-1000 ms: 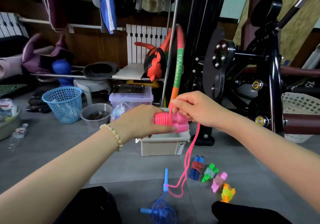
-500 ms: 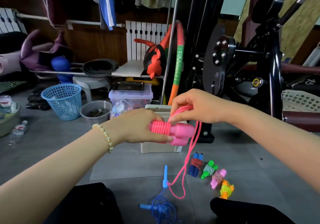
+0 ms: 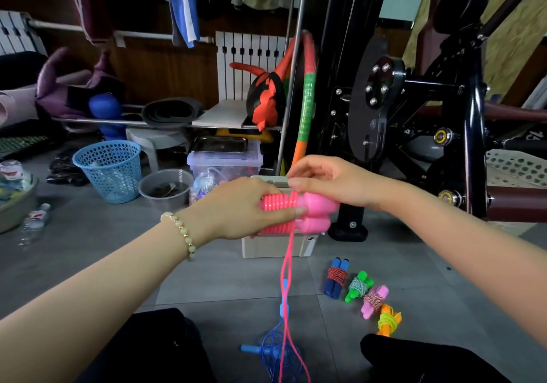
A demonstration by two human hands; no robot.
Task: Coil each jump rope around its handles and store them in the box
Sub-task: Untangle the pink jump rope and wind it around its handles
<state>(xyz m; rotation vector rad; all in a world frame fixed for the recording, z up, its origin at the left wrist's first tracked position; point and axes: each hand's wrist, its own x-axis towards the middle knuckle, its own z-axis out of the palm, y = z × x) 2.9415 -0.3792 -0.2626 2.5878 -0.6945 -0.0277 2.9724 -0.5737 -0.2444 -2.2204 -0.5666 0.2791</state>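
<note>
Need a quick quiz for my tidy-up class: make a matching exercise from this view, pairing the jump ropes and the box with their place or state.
Things:
1. pink jump rope
2. light blue jump rope
3. orange-handled rope
4. box

Place or state:
A. loose and uncoiled on the floor
B. pale, on the floor, partly hidden
C. partly coiled, gripped by the left hand, with the right hand at its cord
D. coiled, at the near end of the row of bundles

Pairs: 1-C, 2-A, 3-D, 4-B
</note>
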